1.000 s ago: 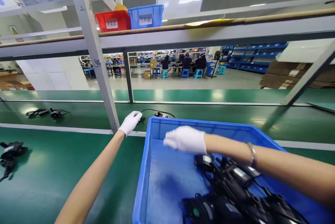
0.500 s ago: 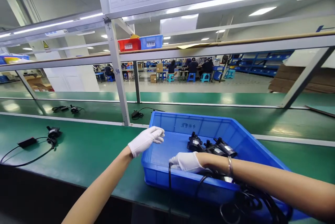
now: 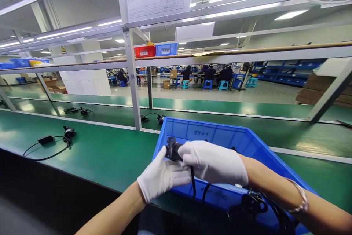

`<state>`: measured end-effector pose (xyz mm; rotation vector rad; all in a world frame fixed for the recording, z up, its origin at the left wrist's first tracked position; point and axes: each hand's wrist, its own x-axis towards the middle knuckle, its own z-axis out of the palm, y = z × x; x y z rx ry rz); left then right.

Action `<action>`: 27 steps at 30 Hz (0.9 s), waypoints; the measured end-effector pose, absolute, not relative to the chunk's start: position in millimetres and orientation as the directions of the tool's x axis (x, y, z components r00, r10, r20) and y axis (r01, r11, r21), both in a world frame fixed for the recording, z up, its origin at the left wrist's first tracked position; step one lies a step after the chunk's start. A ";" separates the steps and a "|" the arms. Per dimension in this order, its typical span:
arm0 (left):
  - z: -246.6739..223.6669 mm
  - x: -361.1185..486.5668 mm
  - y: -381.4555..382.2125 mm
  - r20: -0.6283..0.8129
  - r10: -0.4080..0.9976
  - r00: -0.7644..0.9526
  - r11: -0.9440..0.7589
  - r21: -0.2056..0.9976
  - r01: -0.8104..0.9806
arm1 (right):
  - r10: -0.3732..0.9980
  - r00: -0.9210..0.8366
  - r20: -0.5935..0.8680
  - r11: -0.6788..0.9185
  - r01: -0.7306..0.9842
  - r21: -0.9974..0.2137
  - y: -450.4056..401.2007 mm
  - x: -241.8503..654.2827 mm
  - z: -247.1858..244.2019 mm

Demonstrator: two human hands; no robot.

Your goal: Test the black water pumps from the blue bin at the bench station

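Over the near left corner of the blue bin [image 3: 247,136], my right hand [image 3: 214,161], in a white glove, grips a small black pump [image 3: 173,149] with its fingers wrapped round it. A black cable [image 3: 193,182] hangs below that hand. My left hand [image 3: 166,174], gloved too, is spread palm up beneath the pump, its thumb near the pump's left side. Whether the left palm bears any weight cannot be seen. More black cables [image 3: 251,205] lie over the bin's near side. My right arm mostly hides the bin's contents.
On the green bench [image 3: 110,154] at left lies a black pump [image 3: 69,132] cabled to a black box [image 3: 46,140]. Further units lie on the strip behind. A metal post [image 3: 133,88] rises behind the bin. People sit in the background.
My right hand has come up out of the bin with the black pump. My left hand has moved down and turned palm up beneath it. The camera view has shifted slightly.
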<state>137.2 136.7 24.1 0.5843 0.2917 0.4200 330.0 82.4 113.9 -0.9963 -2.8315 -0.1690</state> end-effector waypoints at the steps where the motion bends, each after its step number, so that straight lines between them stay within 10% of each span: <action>1: 28.7 135.4 132.5 -0.126 0.502 0.856 0.753 0.550 -0.361 | 0.572 -0.808 0.140 0.801 0.587 0.118 74.8 321.5 114.2; 6: 39.4 130.9 114.5 -0.140 0.686 0.714 0.639 0.584 -0.500 | 0.486 -0.870 0.085 0.756 0.468 0.458 44.0 280.3 81.5; 17: 34.8 128.1 87.3 -0.173 0.837 0.520 0.418 0.814 -0.402 | 0.369 -0.929 0.036 0.717 0.309 0.624 30.4 259.1 22.4; 23: 33.7 130.3 94.3 -0.185 0.826 0.532 0.460 0.767 -0.447 | 0.364 -0.918 0.159 0.697 0.382 0.607 31.8 247.6 15.5; 27: 40.3 129.4 94.1 -0.143 0.867 0.477 0.451 0.633 -0.630 | 0.481 -0.770 0.420 0.692 0.627 0.357 27.7 247.8 21.3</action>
